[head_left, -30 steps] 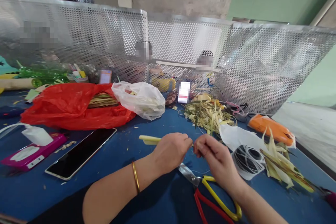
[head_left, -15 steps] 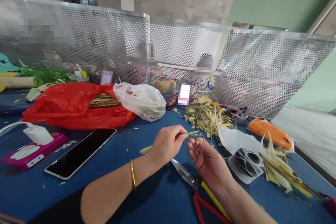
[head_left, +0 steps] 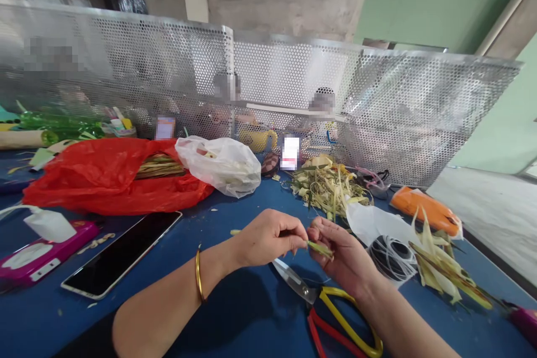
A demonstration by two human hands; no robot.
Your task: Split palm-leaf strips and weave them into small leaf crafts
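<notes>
Between the thumb and forefinger of my left hand [head_left: 271,238] is the end of a small pale-green strip of leaf or husk [head_left: 321,249]. Its free end points right, in front of the palm of my right hand [head_left: 344,251]. That hand is palm up, its fingers curled and thumb and forefinger pressed together close to my left fingertips; what they pinch is too small to make out. A fine thread shows faintly by the hands. Below them lie open scissors [head_left: 309,294] with one red and one yellow handle.
Beyond my hands lies a heap of dry husk scraps [head_left: 325,184]. To the right are a spool of white cord [head_left: 394,260], husk pieces [head_left: 444,268] and an orange packet [head_left: 425,211]. A phone [head_left: 123,251], power strip [head_left: 50,251] and red bag [head_left: 92,179] lie left. A perforated metal screen [head_left: 289,72] stands behind.
My hands have come closer together and slightly lower. The green strip now points down to the right across my right palm. More of the scissors' yellow handle shows.
</notes>
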